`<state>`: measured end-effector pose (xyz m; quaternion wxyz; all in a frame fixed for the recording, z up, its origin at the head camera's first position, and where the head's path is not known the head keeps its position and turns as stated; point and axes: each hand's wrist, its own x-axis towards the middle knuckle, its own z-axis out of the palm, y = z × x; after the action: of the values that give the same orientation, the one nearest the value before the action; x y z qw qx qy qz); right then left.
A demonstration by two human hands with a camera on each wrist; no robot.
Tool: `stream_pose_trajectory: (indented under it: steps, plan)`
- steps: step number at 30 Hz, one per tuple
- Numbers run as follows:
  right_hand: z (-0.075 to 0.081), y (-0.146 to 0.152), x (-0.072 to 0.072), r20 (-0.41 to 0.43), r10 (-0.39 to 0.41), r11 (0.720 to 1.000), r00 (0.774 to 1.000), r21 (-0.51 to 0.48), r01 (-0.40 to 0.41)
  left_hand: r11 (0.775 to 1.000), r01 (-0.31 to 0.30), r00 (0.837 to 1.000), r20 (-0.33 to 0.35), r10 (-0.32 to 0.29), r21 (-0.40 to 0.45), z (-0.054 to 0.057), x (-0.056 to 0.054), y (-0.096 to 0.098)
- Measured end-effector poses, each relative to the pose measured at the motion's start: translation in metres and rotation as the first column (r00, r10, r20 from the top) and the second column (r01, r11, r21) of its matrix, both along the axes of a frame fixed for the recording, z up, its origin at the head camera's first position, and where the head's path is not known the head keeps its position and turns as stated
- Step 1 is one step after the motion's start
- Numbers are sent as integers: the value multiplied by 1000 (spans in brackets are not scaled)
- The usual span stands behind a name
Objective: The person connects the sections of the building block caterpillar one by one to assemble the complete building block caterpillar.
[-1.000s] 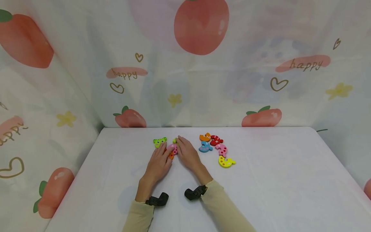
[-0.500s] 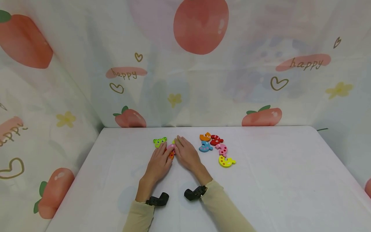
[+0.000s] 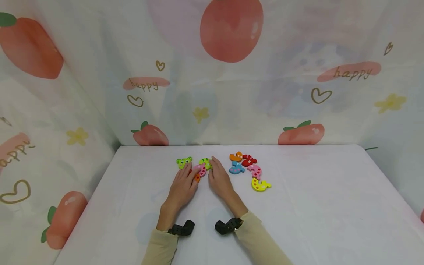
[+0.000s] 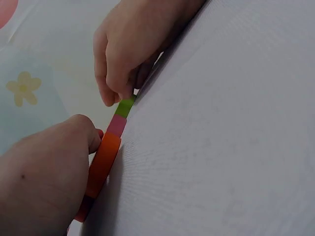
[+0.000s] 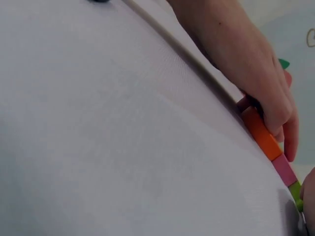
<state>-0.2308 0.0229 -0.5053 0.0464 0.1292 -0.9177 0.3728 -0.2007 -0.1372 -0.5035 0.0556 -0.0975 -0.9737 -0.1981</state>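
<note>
Flat animal-shaped puzzle pieces lie joined in a chain at the back of the table. My left hand (image 3: 181,186) rests over its left part, fingers stretched forward, covering much of an orange piece (image 3: 197,178). To the left of its fingertips shows a light green frog-like head piece (image 3: 183,162). A pink spotted piece (image 3: 201,170) emerges beside the left thumb, joined to a green striped piece (image 3: 205,162). My right hand (image 3: 221,180) has thumb and fingers at the green piece's right end, pinching it; the left wrist view shows the thumb tip against its green edge (image 4: 126,106).
To the right lies a second group: an orange piece (image 3: 236,157), a red striped piece (image 3: 249,161), a blue piece (image 3: 236,168), a pink spotted piece (image 3: 255,171) and a yellow piece (image 3: 260,185). A patterned curtain (image 3: 225,103) hangs behind the white table (image 3: 318,206).
My right hand has slid a little to the right, uncovering more of the green striped and pink pieces. My left hand stays in place.
</note>
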Motion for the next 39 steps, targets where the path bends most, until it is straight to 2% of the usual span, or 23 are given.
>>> stream_pose_trajectory:
  steps: [4, 12, 15, 21, 29, 39]
  plan:
    - [0, 10, 14, 15, 13, 999, 1000, -43, -12, 1000, -4, 1000, -10, 4, 5, -1, -1, -1]
    - [5, 43, 65, 58, 92, 994, 994, -66, -88, 1000, 7, 1000, -7, -7, 23, 0, -1, -1]
    - [4, 51, 76, 45, 115, 989, 992, -100, -110, 999, -1, 1000, -14, 2, 38, 1, -1, 0]
    - [1, 53, 80, -20, 137, 989, 990, -48, -138, 998, 10, 1000, -19, -9, 55, -2, -1, -1]
    - [4, 52, 81, -64, 149, 989, 987, 20, -148, 997, 19, 1000, -25, -17, 75, 0, -1, -1]
    - [2, 52, 80, -52, 140, 990, 989, -23, -141, 997, 11, 1000, -25, -9, 74, -2, 0, 0]
